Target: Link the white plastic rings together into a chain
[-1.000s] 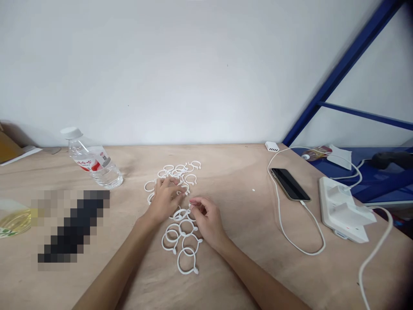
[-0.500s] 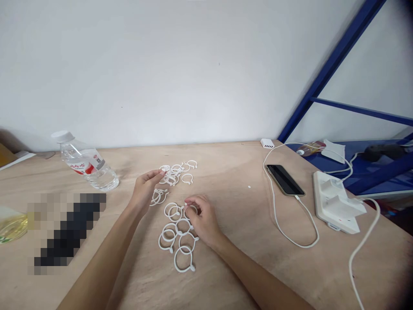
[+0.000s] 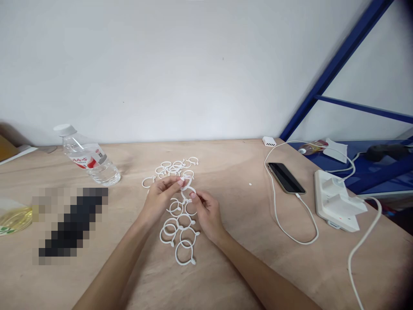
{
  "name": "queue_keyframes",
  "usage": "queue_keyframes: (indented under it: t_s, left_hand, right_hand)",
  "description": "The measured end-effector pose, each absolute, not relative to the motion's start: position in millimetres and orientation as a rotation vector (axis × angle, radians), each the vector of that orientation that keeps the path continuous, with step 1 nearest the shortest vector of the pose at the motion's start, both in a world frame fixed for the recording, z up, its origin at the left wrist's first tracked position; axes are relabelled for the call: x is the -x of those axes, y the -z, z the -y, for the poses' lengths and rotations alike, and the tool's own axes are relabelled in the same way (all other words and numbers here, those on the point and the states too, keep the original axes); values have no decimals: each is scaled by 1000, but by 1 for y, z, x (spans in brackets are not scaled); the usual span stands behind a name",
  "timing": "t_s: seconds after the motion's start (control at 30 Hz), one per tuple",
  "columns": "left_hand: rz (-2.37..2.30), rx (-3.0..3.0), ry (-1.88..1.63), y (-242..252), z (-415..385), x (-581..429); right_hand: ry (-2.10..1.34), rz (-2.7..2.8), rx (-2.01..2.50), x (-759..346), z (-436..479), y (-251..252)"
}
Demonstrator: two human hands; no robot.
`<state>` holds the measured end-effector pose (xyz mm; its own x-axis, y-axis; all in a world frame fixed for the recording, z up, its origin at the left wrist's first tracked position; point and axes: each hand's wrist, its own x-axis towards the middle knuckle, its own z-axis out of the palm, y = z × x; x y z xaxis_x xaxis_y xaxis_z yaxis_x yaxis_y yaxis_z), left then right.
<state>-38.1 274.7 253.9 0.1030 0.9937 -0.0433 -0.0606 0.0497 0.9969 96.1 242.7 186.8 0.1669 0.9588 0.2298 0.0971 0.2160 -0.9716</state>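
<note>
Between my two hands, just above the wooden table, is a white plastic curtain ring (image 3: 190,188). The thumb and fingers of my left hand (image 3: 163,193) pinch it on its left side, while my right hand (image 3: 206,211) pinches its lower right; my fingers partly cover it. Below them several white rings with small knobs lie partly overlapping in a near group (image 3: 184,263). Beyond my hands is a looser far group of similar rings (image 3: 193,158). One separate ring (image 3: 143,185) rests left of that group, close to my left hand.
A water bottle (image 3: 93,161) leans at the left, behind a blurred dark object (image 3: 75,221) and a bag with yellow contents (image 3: 16,220). On the right are a phone (image 3: 286,178) with a white cable (image 3: 275,215) and a power strip (image 3: 335,200). A wall stands behind.
My left hand has moved right and nearer from the far rings, and my right hand has lifted slightly. Both now meet at one ring. The view has shifted a little.
</note>
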Motion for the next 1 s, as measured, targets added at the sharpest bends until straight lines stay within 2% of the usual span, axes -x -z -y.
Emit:
queue_keyframes:
  t_s: [0.1,0.27,0.43,0.7,0.9,1.0]
  left_hand:
    - [-1234,-1107,-1253,-247,-280,43]
    - [-1208,-960,-1201,-234,-281,44]
    - [-1310,-1262,-1175,-227,-279,49]
    - [-1371,-1893,-1179,-219,-269,55]
    - [-1325,-2162,-1068,-211,-262,57]
    - [-1233,-2321,-1160,-208,-258,57]
  right_hand:
    - [-839,1260,1153,-96,-241,-187]
    - [-912,1109,1120,-95,-241,-185]
    - [-920,1007,1111,-100,-247,-187]
    - [-250,1492,1518,-139,-268,-178]
    - [-329,1552,1513,-138,-267,-180]
    - [-613,1445,1300,-129,-257,-191]
